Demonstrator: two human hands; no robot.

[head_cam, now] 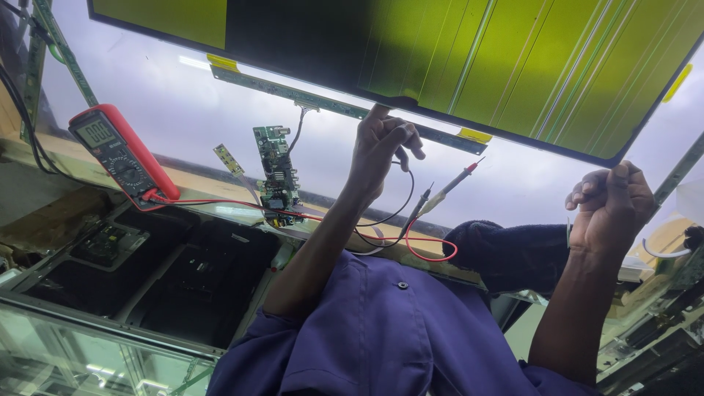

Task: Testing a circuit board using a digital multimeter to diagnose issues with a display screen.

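Note:
A large thin display panel [513,66], yellow-green and dark, is tilted up over a lit white backlight sheet [183,110]. My left hand [381,150] reaches up to the panel's lower edge. Its index fingertip is on the narrow green strip board [323,103] there and the other fingers are curled. My right hand [612,205] is closed around the same edge further right. Two meter probes [447,191], red-tipped and black, lie on the white sheet between my hands, just right of my left wrist.
A red multimeter [121,158] lies at the left, its red and black leads [411,246] running under my left arm. A green circuit board [277,176] sits on the sheet. A dark blue cloth [506,253] lies near my right forearm. Black set housings [183,286] are lower left.

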